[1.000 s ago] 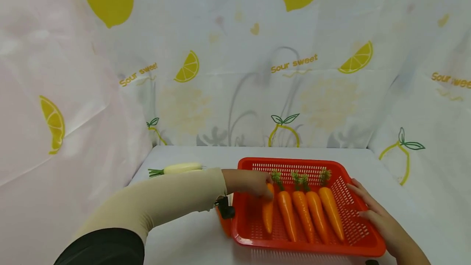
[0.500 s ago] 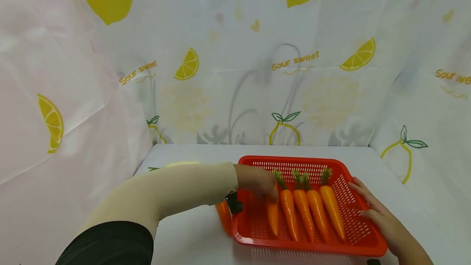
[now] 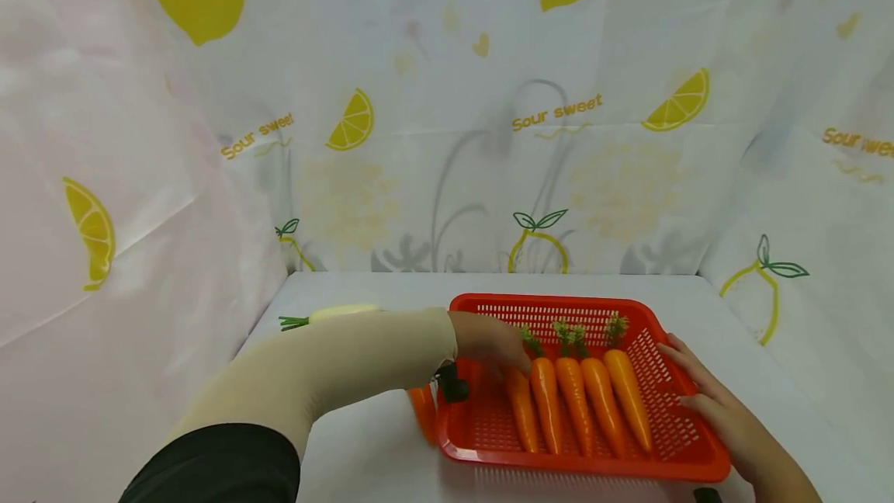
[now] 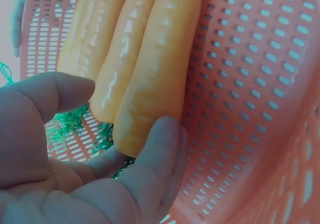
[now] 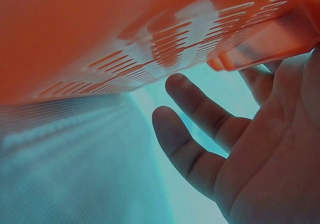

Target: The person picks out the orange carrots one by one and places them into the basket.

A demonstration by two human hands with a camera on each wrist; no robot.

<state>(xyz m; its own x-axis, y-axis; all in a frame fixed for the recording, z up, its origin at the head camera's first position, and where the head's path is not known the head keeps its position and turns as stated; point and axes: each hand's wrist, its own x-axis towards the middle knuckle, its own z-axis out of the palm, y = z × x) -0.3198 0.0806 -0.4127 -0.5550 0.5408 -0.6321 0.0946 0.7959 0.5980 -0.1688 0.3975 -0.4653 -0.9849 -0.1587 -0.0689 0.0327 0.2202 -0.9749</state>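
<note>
A red perforated basket point(image 3: 482, 456) holds several orange carrots point(image 3: 574, 402) in a row, their leafy green tops toward the far side. My left hand point(image 3: 492, 340) reaches in over the left rim, beside the leftmost carrot point(image 3: 522, 414). In the left wrist view, straight fingers point(image 4: 162, 139) touch that carrot's thick end, while the thumb point(image 4: 75, 91) stands apart from it. My right hand point(image 3: 719, 402) lies at the basket's right side, fingertips at the rim. From the right wrist view, its fingers point(image 5: 200, 106) are spread and loosely bent close to the basket's outer wall point(image 5: 75, 33).
Outside the basket, another carrot point(image 3: 423, 412) lies against its left side, partly hidden by the sleeve. A white radish point(image 3: 342, 311) with green stems rests at the back left of the white table point(image 3: 405, 289). A lemon-print cloth point(image 3: 447, 177) encloses the back and sides.
My left hand has shifted right with the leftmost carrot, which now lies next to the other carrots; its thumb is off it. My right hand has stayed at the basket's right side.
</note>
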